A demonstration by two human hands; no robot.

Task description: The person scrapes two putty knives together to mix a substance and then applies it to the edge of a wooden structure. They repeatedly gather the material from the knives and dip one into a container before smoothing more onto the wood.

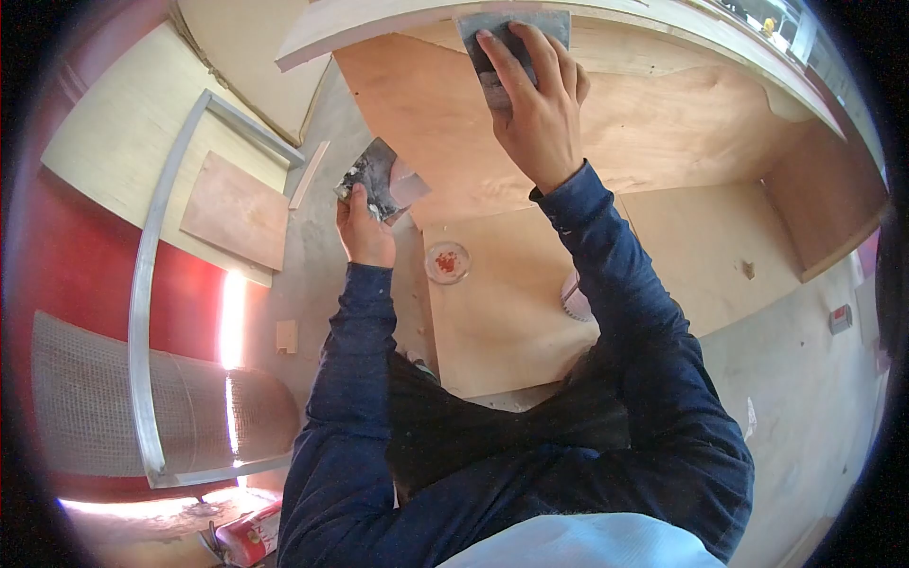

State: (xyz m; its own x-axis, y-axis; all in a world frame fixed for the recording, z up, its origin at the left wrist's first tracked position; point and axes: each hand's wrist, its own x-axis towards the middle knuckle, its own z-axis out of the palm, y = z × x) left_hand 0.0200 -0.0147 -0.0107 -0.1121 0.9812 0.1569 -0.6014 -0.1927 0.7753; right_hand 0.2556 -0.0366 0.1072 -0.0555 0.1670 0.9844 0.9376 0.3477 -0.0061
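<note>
My left hand (pixel 367 235) is closed around a flat metal putty scraper (pixel 381 178). Whitish and pinkish putty is smeared on its face and edge. Up at the top of the view, my right hand (pixel 542 128) grips a second putty scraper (pixel 472 57), fingers spread over its grey blade. That blade lies against the upper edge of a large plywood cabinet piece (pixel 663 114); whether putty is under it is hidden. A pale board edge (pixel 379 26) runs along the top, just by the right scraper.
Inside the plywood piece sits a clear round dish (pixel 447 262) with red bits. A round container (pixel 575 298) is partly behind my right sleeve. To the left are a metal frame (pixel 150 246), a loose plywood sheet (pixel 237 210) and a mesh roll (pixel 114 398).
</note>
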